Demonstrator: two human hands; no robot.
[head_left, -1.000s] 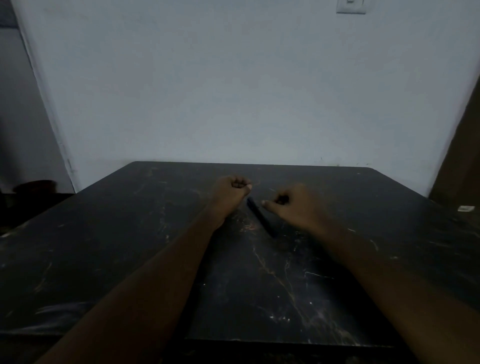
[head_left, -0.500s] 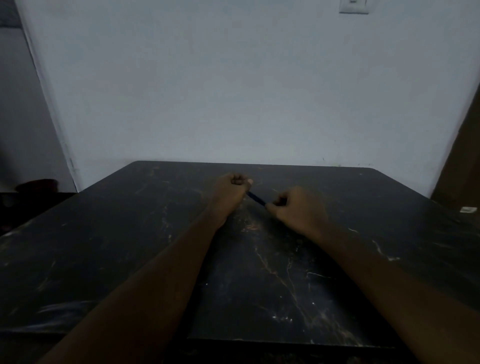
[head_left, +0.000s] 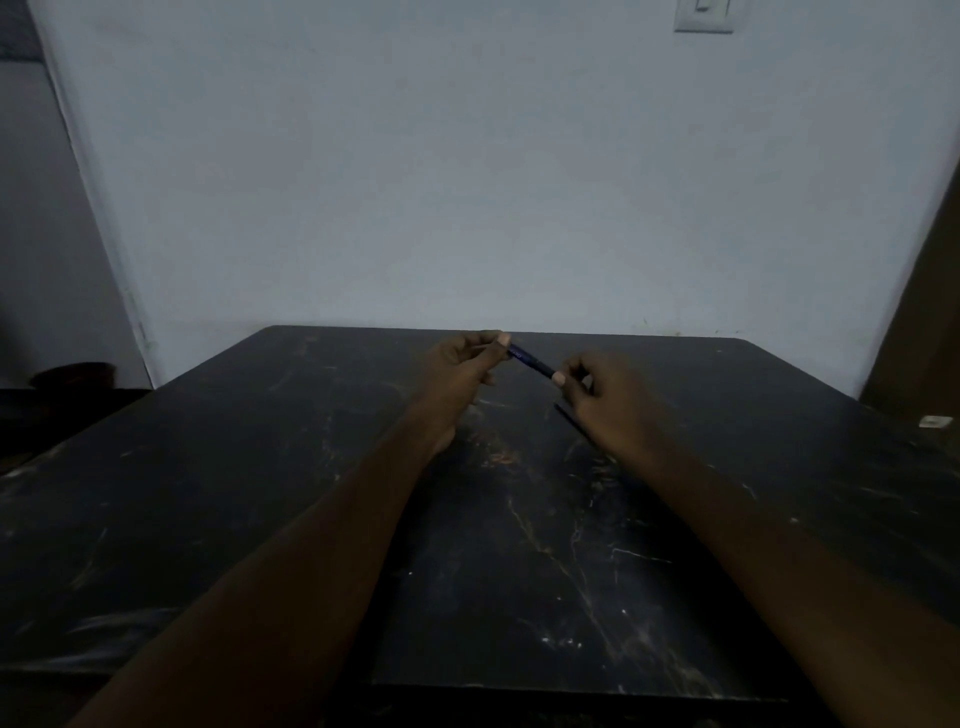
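Starting at the far left, a dim rounded shape (head_left: 72, 374) sits beyond the table's edge, too dark to name. Above the black marbled table (head_left: 260, 493), the left hand (head_left: 460, 371) has its fingers curled, with thumb and forefinger pinching 1 end of a slim blue pen (head_left: 529, 360). The pen slants down to the right, clear of the tabletop, and the curled fingertips of the right hand (head_left: 615, 408) pinch its other end. The pick-up looks done and both hands have their grip. What seems left is pulling the pen apart or closing it, and I cannot tell which, since no cap or seam shows. Both pen ends are buried in fingers. A thin dark streak (head_left: 571, 422) under the right hand may be a shadow or a 2nd piece. A small white object (head_left: 932, 421) lies near the table's right edge, too blurred to identify.
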